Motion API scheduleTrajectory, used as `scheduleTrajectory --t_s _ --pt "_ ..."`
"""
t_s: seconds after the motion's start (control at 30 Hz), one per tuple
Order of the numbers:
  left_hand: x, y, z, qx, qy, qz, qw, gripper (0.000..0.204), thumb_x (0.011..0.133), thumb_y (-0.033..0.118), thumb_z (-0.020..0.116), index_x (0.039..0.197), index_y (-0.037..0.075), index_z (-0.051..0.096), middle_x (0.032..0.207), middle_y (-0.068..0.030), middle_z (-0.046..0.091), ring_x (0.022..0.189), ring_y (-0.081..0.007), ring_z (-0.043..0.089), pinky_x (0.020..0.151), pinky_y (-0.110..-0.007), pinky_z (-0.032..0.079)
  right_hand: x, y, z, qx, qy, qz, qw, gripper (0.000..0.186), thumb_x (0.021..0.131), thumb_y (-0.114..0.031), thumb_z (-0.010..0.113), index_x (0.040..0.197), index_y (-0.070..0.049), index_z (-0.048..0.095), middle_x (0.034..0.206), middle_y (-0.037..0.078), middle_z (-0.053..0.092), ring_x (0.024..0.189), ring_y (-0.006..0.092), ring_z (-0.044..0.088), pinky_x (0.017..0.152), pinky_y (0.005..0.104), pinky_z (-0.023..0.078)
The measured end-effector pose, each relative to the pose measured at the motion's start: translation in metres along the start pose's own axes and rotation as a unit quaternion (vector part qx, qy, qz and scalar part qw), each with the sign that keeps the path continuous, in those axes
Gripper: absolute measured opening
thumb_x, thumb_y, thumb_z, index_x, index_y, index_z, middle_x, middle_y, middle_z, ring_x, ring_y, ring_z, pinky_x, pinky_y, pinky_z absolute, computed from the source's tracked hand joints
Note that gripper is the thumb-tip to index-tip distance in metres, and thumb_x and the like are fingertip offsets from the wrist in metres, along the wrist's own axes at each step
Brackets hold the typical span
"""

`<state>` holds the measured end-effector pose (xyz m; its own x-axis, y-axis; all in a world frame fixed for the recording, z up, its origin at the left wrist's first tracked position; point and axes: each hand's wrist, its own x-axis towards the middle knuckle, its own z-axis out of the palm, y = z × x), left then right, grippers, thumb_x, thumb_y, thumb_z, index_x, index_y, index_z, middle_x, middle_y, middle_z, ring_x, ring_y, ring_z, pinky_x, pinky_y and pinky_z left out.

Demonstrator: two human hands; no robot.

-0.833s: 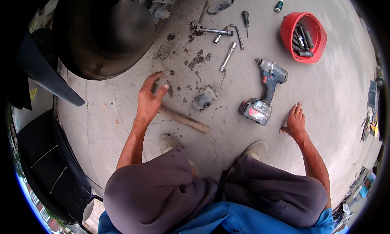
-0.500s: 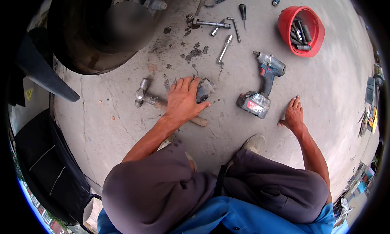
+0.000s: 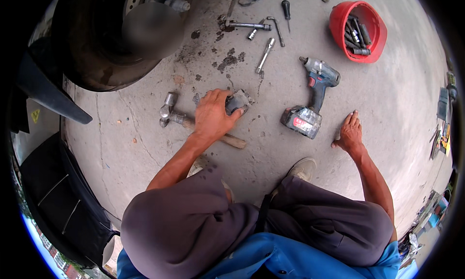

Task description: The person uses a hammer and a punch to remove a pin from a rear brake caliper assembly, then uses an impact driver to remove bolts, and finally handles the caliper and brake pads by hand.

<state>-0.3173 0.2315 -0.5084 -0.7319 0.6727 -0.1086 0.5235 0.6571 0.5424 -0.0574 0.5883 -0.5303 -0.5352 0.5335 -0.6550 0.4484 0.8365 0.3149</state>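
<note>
My left hand [image 3: 212, 115] curls its fingers and thumb round a rough grey lump [image 3: 236, 102] low over the concrete; what the lump is I cannot make out. Under that wrist lies a ball-peen hammer [image 3: 182, 120], its steel head to the left and its wooden handle partly hidden by my hand. My right hand [image 3: 349, 135] rests on the ground with its fingers stretched out, holding nothing. Between my two hands lies a cordless impact wrench [image 3: 317, 88] on its side, with its battery toward me.
A red helmet [image 3: 335, 31] holding several sockets lies at the far right. Beyond my hands are a socket [image 3: 265, 55], an L-shaped wrench [image 3: 276, 31], a T-shaped wrench [image 3: 249, 25] and a screwdriver [image 3: 286, 14]. A vehicle tyre [image 3: 104, 78] stands at the far left.
My left hand has closed its fingers further round the grey lump and shifted slightly to the left. My right hand stays on the ground. The view has tilted a little.
</note>
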Motion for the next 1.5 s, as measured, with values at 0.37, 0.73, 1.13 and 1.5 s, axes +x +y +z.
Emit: scheduleTrajectory --t_s 0.37,0.73,1.13,1.5 --pt "0.012 -0.038 -0.010 -0.197 -0.062 -0.204 0.957 0.045 0.087 0.035 0.070 0.113 -0.003 0.068 0.090 -0.0163 0.073 0.082 -0.0274 0.070 0.077 -0.037 0.053 0.000 0.000 -0.003 0.012 -0.008 0.004 1.000 0.143 0.044 -0.036 0.100 0.147 0.019 0.019 0.157 0.038 0.016 0.139 0.0458 0.035 0.114 0.0483 0.035" --pt "0.007 -0.042 -0.011 -0.287 -0.048 -0.217 0.932 0.042 0.090 0.030 0.068 0.114 -0.005 0.067 0.086 -0.0147 0.073 0.078 -0.0216 0.067 0.073 -0.033 0.051 0.001 0.001 0.000 0.019 0.003 -0.002 1.000 0.143 0.043 -0.034 0.100 0.147 0.019 0.019 0.156 0.039 0.016 0.139 0.0465 0.035 0.114 0.0485 0.035" --pt "0.007 -0.045 -0.015 -0.225 -0.046 -0.232 0.945 0.037 0.092 0.027 0.064 0.115 -0.002 0.064 0.086 -0.0178 0.071 0.076 -0.0240 0.067 0.072 -0.036 0.051 0.002 0.000 0.000 0.023 -0.004 0.005 1.000 0.142 0.043 -0.034 0.100 0.147 0.019 0.019 0.157 0.038 0.015 0.140 0.0470 0.034 0.114 0.0483 0.035" --pt "0.002 -0.020 -0.024 -0.121 -0.043 -0.205 0.970 0.058 0.083 0.039 0.076 0.121 -0.001 0.059 0.109 -0.0194 0.067 0.098 -0.0307 0.066 0.083 -0.040 0.052 0.001 0.001 0.002 0.027 0.007 0.005 1.000 0.143 0.042 -0.033 0.101 0.147 0.019 0.019 0.157 0.038 0.015 0.139 0.0461 0.034 0.114 0.0472 0.035"
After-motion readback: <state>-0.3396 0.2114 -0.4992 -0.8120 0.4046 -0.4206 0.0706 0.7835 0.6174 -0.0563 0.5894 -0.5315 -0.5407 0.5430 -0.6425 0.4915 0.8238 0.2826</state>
